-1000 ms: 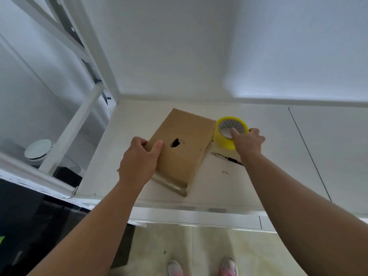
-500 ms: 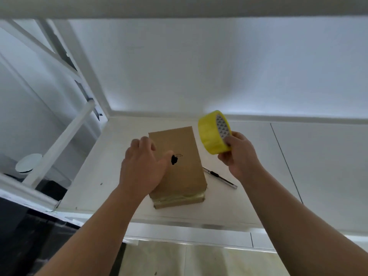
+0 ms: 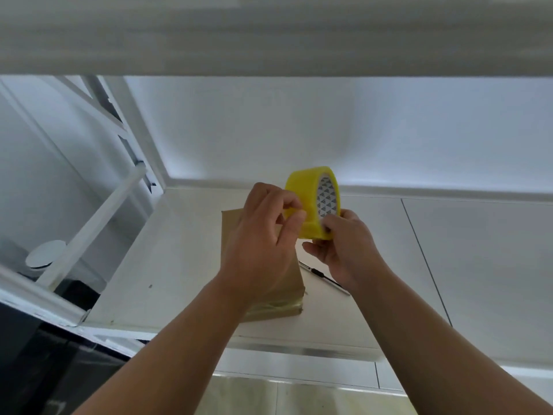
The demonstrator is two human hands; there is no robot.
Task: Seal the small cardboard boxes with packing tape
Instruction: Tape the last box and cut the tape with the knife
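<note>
Left hand [image 3: 263, 235] and forearm hide most of the box [image 3: 278, 308]; only its left edge and taped near end show. The box lies mid-bench [image 3: 179, 265], by the front edge. The yellow tape roll [image 3: 302, 190] is held on edge above it: the right hand [image 3: 344, 247] grips the lower rim, the left pinches the outer wrap. Loose end not discernible.

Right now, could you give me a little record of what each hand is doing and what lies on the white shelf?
left hand: pinches the yellow roll of packing tape
right hand: grips it from below
box: flat brown cardboard box on the white shelf, tape across its near end
knife: slim metal utility knife right of the box
</note>
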